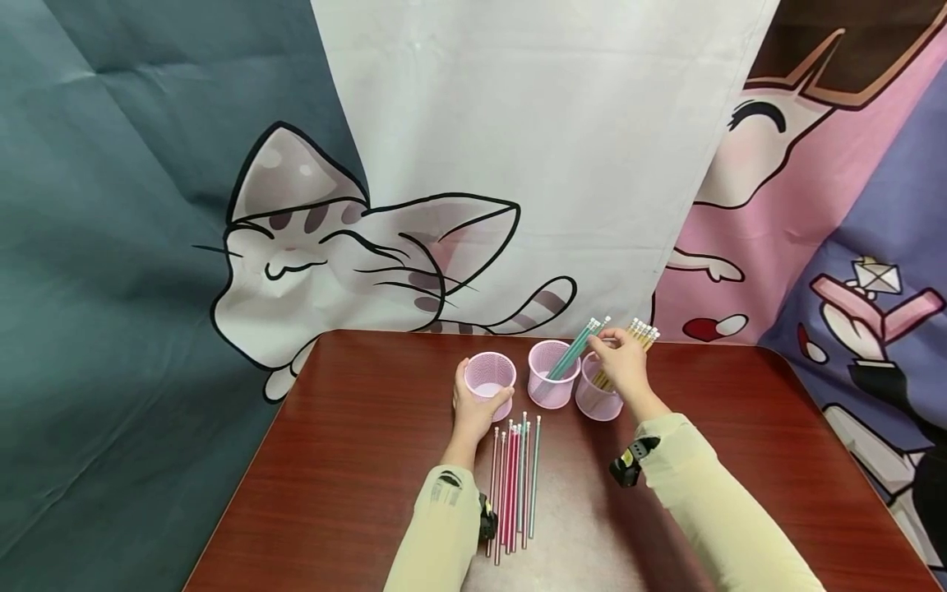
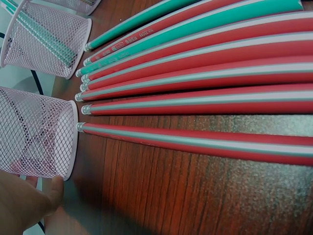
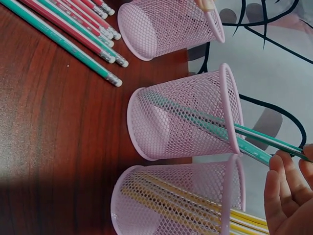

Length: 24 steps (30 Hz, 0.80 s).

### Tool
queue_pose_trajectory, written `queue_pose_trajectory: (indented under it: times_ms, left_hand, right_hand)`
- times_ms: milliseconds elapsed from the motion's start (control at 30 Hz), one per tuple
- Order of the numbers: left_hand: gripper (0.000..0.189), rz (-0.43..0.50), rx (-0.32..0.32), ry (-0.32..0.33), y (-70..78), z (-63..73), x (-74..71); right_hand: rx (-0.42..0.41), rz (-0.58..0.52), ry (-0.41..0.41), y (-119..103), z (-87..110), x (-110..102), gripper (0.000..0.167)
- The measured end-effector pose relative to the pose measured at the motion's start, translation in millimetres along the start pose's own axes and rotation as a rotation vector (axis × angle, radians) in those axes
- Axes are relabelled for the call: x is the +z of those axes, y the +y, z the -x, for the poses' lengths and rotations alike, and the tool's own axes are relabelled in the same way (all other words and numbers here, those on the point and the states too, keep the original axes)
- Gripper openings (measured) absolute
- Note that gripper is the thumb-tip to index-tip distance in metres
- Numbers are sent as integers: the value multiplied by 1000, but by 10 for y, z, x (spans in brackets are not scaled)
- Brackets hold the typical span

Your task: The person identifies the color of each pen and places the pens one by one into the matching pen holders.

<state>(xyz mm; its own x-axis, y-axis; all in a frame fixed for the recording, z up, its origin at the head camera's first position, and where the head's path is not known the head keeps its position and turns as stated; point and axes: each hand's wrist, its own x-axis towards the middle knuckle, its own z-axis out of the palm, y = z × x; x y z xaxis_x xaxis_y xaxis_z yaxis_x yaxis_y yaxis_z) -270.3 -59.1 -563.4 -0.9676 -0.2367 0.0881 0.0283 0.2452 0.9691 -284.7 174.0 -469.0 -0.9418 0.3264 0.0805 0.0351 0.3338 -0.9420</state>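
Note:
My left hand (image 1: 473,411) grips the leftmost pink mesh pencil cup (image 2: 36,132), thumb near the rim in the head view; no pencils show inside. In the middle pink mesh cup (image 1: 551,398), several green pencils (image 1: 571,358) lean right. My right hand (image 1: 625,368) pinches the upper end of a green pencil (image 3: 276,142), whose lower part is inside this cup. The right-hand pink mesh cup (image 1: 598,407) holds several yellow pencils (image 3: 244,221), partly hidden behind my right hand in the head view.
Red pencils (image 2: 205,142) and a few green pencils (image 3: 58,41) lie side by side on the brown table (image 1: 355,477), between my forearms, eraser ends toward the cups. A cartoon-printed cloth (image 1: 547,164) hangs just behind the table's far edge.

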Motion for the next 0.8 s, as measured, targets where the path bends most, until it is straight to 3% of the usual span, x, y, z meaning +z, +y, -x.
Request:
queue_pose_trajectory:
  times_ms: [100,367,633,800]
  left_hand:
    - [96,-1,8,3,6,0,-2]
    - [96,12,10,10,12,-9,-3]
    - [96,18,13,12,-23,-12,4]
    - [93,13,72,45,-25,9,7]
  right_hand:
    - [10,20,-7,10,0,12,21]
    - [58,-46,-41,42,-13,43,19]
    - [65,98,-5,116,-17,65,21]
    - [91,135,-15,145,-20,64,26]
